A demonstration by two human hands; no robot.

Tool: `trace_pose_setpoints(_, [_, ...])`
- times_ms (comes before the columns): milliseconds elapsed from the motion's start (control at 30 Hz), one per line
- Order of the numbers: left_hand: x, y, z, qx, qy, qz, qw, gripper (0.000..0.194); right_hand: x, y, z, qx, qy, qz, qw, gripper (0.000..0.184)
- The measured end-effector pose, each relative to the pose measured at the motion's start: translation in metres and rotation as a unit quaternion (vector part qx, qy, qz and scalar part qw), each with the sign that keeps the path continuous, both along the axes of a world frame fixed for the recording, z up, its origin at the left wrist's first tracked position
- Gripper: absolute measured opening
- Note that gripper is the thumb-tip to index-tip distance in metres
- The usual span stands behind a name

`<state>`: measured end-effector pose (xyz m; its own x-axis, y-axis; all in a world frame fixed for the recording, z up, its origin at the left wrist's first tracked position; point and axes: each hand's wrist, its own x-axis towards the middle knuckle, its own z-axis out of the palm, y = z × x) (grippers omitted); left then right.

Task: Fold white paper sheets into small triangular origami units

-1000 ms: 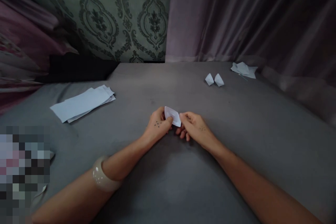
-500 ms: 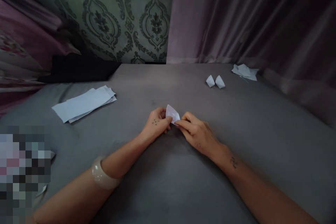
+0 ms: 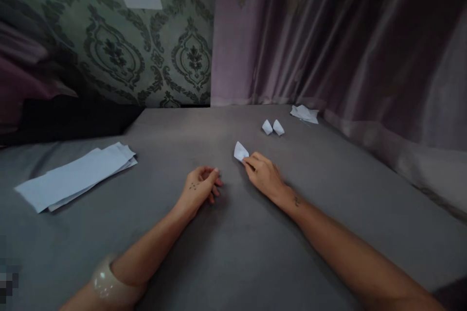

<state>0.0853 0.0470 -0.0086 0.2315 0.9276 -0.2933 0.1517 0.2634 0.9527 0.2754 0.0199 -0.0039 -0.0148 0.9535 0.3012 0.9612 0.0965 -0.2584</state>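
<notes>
A small folded white paper piece (image 3: 240, 151) is pinched between the thumb and fingers of my right hand (image 3: 265, 175). It looks like a folded paper boat and is held just over the grey cloth. My left hand (image 3: 202, 184) is apart from it, lower and to the left. Its fingers are loosely curled and spread, with nothing in them. Beyond my right hand, two similar folded paper pieces stand side by side, the left one (image 3: 267, 127) close to the right one (image 3: 278, 127).
A stack of long white paper sheets (image 3: 80, 175) lies at the left on the grey cloth (image 3: 219, 252). Further back right are some crumpled paper scraps (image 3: 305, 114). Black fabric (image 3: 73, 119) lies back left. A patterned wall (image 3: 164, 34) and a purple curtain (image 3: 233, 48) stand behind.
My left hand has let go of the folded paper and drawn away to the left. My right hand now holds it alone, closer to the two standing pieces. The view has shifted right and up.
</notes>
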Motion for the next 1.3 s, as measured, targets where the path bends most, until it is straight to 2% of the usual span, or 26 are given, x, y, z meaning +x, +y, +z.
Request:
trace_pose_setpoints(67, [0.001, 0.0, -0.001, 0.0, -0.006, -0.004, 1.0, 0.022, 0.009, 0.012, 0.001, 0.013, 0.005, -0.037, 0.999, 0.023])
trace_pose_setpoints(133, [0.001, 0.001, -0.001, -0.002, -0.02, 0.004, 1.0, 0.024, 0.011, 0.015, 0.002, 0.024, 0.016, -0.029, 0.999, 0.023])
trace_pose_setpoints(267, [-0.001, 0.007, 0.002, 0.027, -0.062, 0.044, 0.997, 0.033, -0.007, -0.003, 0.001, 0.037, 0.028, 0.108, 0.993, 0.022])
trace_pose_setpoints(367, [-0.005, 0.011, 0.002, 0.08, -0.029, 0.048, 0.995, 0.041, -0.023, -0.022, -0.003, 0.04, 0.006, 0.176, 0.983, 0.023])
trace_pose_setpoints(567, [-0.009, 0.012, -0.006, 0.14, 0.027, 0.006, 0.99, 0.031, -0.032, -0.03, -0.008, 0.068, 0.045, 0.211, 0.974, 0.022])
trace_pose_setpoints(867, [-0.014, 0.017, -0.015, 0.171, 0.063, 0.012, 0.983, 0.03, -0.034, -0.03, -0.003, 0.068, 0.037, 0.21, 0.975, 0.022])
trace_pose_setpoints(1067, [-0.014, 0.02, -0.019, 0.21, 0.09, 0.007, 0.973, 0.032, -0.038, -0.031, -0.005, 0.062, 0.005, 0.194, 0.979, 0.023])
trace_pose_setpoints(1200, [-0.012, 0.019, -0.013, 0.17, 0.103, 0.014, 0.98, 0.04, -0.031, -0.023, -0.007, 0.035, 0.014, 0.12, 0.992, 0.023])
trace_pose_setpoints(1300, [-0.012, 0.018, -0.009, 0.14, 0.111, 0.014, 0.984, 0.043, -0.014, -0.005, -0.004, 0.026, 0.012, 0.036, 0.999, 0.024])
